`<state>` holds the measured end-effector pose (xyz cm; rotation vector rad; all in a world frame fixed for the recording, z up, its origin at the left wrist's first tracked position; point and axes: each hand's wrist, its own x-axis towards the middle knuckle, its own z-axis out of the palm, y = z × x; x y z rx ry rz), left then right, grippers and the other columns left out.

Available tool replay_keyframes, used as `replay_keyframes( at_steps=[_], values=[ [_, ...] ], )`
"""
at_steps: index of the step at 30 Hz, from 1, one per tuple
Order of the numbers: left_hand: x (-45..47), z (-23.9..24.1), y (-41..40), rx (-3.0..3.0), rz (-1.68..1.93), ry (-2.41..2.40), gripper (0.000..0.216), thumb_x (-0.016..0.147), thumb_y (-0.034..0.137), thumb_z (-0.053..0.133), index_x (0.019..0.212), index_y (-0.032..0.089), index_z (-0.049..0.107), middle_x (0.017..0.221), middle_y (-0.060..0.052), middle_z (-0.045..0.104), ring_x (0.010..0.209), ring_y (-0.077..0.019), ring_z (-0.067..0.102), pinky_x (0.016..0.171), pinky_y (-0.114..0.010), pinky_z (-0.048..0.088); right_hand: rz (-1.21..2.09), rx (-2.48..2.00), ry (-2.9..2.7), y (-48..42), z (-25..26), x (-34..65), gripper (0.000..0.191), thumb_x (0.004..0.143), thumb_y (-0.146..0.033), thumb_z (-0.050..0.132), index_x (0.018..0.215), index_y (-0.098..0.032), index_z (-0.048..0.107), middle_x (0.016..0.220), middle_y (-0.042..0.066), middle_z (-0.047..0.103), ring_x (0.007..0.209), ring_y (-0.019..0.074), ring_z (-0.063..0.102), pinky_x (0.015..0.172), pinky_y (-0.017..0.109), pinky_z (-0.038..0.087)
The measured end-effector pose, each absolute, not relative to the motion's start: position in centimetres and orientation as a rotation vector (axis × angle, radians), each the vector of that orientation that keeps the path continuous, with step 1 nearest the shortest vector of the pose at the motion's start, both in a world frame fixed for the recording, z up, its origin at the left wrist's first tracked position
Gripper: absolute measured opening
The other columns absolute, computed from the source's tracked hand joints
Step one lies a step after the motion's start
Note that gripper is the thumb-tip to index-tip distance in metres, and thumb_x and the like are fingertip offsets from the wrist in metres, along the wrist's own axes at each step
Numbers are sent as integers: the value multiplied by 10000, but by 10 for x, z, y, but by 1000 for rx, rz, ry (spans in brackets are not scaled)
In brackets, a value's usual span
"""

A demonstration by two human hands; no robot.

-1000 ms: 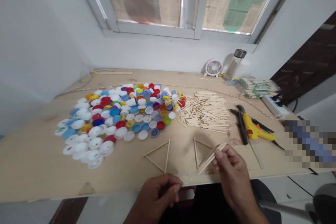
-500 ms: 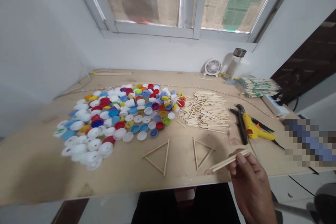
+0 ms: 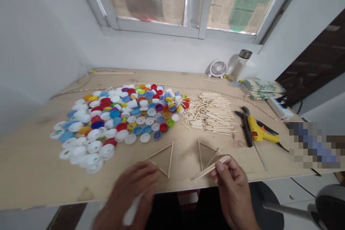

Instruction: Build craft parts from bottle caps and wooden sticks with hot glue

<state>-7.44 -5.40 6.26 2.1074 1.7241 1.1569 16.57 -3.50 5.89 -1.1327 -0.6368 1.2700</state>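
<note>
Between thumb and fingers, my right hand [image 3: 233, 187] pinches a few thin wooden sticks [image 3: 207, 171], pointing down to the left over the table's front edge. Behind them lies a triangle of sticks [image 3: 199, 154], partly covered by the held ones. My left hand [image 3: 134, 187] is blurred, just in front of a second stick triangle [image 3: 170, 160] whose lower left corner it hides; whether it holds anything does not show. A heap of loose wooden sticks [image 3: 215, 113] lies behind the triangles.
Many coloured bottle caps [image 3: 115, 115] spread over the table's left half. At right lie a yellow glue gun [image 3: 258, 131] and black-handled pliers [image 3: 247, 129]. Farther back are a white fan [image 3: 218, 68], a glass bottle [image 3: 238, 66], bagged sticks [image 3: 262, 90] and a power strip [image 3: 279, 107].
My right hand has moved left with its sticks, now over the right triangle's edge. My left hand has come into view from below, beside the left triangle.
</note>
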Motion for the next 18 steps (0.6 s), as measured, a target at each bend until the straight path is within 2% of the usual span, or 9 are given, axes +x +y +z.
replay_keyframes(
  at_steps=[2, 8, 18],
  values=[
    [-40, 68, -48, 2210, 1143, 1480, 219, 860, 270, 564, 1072, 278, 621, 1059, 10, 707, 1016, -178, 637, 913, -314, 496, 1303, -1121, -696, -39, 56, 161, 254, 792, -390, 721, 713, -190, 585, 617, -45, 569, 555, 71, 468, 557, 160, 392],
    [-1, 71, -42, 2059, 1039, 1323, 130, 851, 232, 580, 951, 280, 648, 798, 52, 718, 725, -108, 665, 670, -186, 517, 1412, -1107, -855, -46, 43, 155, 248, 842, -391, 663, 721, -187, 590, 633, -24, 614, 558, 79, 516, 560, 170, 419],
    [-1, 74, -39, 1503, 740, 1350, 150, 804, 348, 588, 779, 236, 685, 714, 34, 707, 683, -142, 645, 657, -195, 467, 1438, -1130, -936, -50, 38, 157, 274, 836, -413, 656, 706, -179, 597, 632, 3, 620, 540, 92, 514, 519, 190, 411]
  ],
)
